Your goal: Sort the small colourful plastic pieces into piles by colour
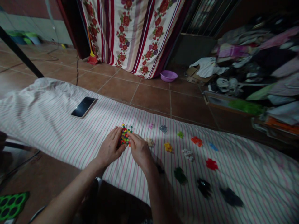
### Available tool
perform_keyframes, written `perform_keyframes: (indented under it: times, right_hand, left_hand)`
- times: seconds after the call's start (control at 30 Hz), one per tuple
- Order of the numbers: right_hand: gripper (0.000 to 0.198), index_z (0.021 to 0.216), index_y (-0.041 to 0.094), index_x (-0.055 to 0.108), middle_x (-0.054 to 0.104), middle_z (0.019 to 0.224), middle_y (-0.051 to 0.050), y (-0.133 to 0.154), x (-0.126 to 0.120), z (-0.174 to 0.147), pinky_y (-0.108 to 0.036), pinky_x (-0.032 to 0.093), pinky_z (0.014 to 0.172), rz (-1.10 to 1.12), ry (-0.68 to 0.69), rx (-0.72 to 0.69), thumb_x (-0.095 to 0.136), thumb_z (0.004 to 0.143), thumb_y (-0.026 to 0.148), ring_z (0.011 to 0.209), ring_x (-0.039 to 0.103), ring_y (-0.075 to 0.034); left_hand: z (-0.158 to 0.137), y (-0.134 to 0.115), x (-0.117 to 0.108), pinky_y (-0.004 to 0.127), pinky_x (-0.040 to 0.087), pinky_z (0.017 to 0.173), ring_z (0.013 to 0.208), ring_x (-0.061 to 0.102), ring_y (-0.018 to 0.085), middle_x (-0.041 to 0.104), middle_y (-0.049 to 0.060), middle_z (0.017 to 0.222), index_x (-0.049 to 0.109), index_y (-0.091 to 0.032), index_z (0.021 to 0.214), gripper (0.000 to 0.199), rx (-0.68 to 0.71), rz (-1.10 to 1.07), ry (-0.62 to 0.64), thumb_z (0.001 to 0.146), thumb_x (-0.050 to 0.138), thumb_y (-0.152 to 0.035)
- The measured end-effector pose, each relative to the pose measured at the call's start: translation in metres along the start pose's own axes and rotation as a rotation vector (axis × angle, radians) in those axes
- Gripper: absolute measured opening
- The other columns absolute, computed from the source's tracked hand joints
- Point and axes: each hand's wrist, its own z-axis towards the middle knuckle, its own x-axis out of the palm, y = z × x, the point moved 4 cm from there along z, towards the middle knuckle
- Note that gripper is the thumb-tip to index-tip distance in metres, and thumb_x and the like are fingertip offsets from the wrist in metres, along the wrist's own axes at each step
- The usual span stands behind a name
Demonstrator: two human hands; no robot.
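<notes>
Two hands, one mixed heap of small multicoloured plastic pieces (125,135).
The heap lies between them on one striped cloth (109,109); the left hand (110,145) is open, fingers extended along its edge, while the right hand (140,150) bends its fingers there, whether pinching a piece I cannot tell. Thirteen single-colour clusters show rightward, including one yellow cluster (168,147) and one red cluster (211,164); one smartphone (83,107) lies leftward.

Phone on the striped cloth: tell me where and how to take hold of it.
The phone lies flat, screen up, on the striped cloth, so pinching both long edges at mid-length, from above, should work best: its width is the narrower way across. The left hand is the nearer one.
</notes>
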Motion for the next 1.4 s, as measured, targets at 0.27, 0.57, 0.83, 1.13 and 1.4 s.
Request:
perform_keyframes:
  times: [0.27,0.57,0.83,1.13,1.4]
  right_hand:
    - [0.043,0.117,0.025,0.07,0.071,0.119,-0.004,0.006,-0.007,0.007,-0.034,0.048,0.104,0.084,-0.105,-0.007,0.038,0.092,0.01,0.115,0.063,-0.016]
    - [0.053,0.135,0.022,0.059,0.058,0.14,-0.007,-0.008,-0.002,0.014,-0.037,0.043,0.112,-0.105,-0.13,0.056,0.035,0.09,0.008,0.132,0.052,-0.018]
    - [0.058,0.139,0.02,0.053,0.064,0.131,-0.009,-0.005,0.003,0.017,-0.038,0.045,0.108,-0.068,-0.037,0.053,0.036,0.085,0.006,0.126,0.056,-0.02]
    - [0.05,0.131,0.022,0.058,0.07,0.124,-0.005,0.006,-0.003,0.012,-0.032,0.05,0.104,0.187,-0.012,0.001,0.035,0.089,0.009,0.117,0.063,-0.015]
    - [0.047,0.13,0.019,0.062,0.067,0.129,-0.008,-0.007,-0.016,0.014,-0.033,0.05,0.105,-0.025,-0.099,0.098,0.037,0.09,0.011,0.121,0.062,-0.019]
  left_hand:
    - [0.004,0.007,-0.005,0.046,0.048,0.107,0.13,0.054,0.024,0.054,0.016,0.142,0.026,-0.019,0.151,0.062,-0.215,-0.27,-0.024,0.096,0.042,-0.042]
    - [-0.004,0.005,0.009,0.057,0.035,0.115,0.146,0.03,0.037,0.041,0.023,0.152,0.015,-0.012,0.154,0.1,-0.009,0.114,-0.034,0.082,0.056,-0.067]
    - [0.001,0.01,0.007,0.051,0.044,0.111,0.139,0.044,0.03,0.045,0.02,0.149,0.008,-0.016,0.155,0.081,-0.07,-0.081,-0.066,0.09,0.051,-0.037]
    - [0.016,0.018,0.009,0.057,0.034,0.116,0.145,0.035,0.03,0.042,0.017,0.153,0.023,-0.017,0.154,0.066,-0.162,-0.137,-0.04,0.095,0.041,-0.043]
    - [0.035,0.013,0.012,0.055,0.031,0.118,0.147,0.031,0.03,0.045,0.012,0.152,0.048,-0.02,0.142,0.054,-0.17,-0.071,0.035,0.096,0.04,-0.048]
